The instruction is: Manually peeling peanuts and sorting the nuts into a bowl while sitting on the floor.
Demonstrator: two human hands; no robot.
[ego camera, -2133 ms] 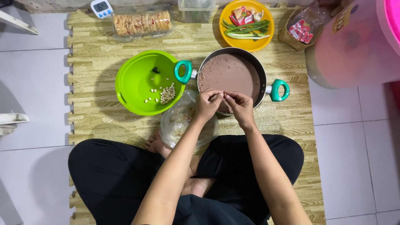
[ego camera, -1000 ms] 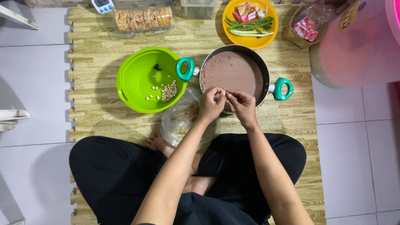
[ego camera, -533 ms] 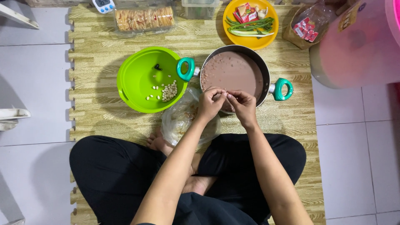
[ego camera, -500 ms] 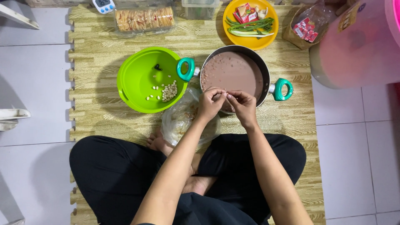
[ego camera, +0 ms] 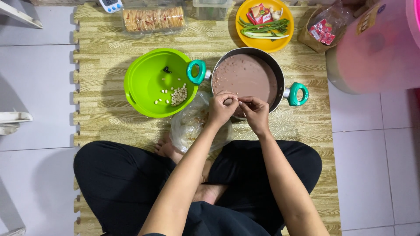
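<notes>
Legs: crossed legs in black trousers are seen at the bottom edge, resting on a wood-pattern foam mat.
Bag: a clear plastic bag holding pale contents is laid just in front of the feet, beside the green bowl.
Left hand: the left hand is held over the near rim of the pot, fingers curled and pinched on a small pale item too small to identify.
Right hand: the right hand is brought fingertip to fingertip against the left, fingers pinched on the same small item.
Pot: a dark pot with 2 teal handles is filled with brownish liquid.
Bowl: a green bowl with a small heap of pale kernels is set just beside the pot.
Far edge: an orange plate of vegetables and a clear tray of crackers are placed beyond.
</notes>
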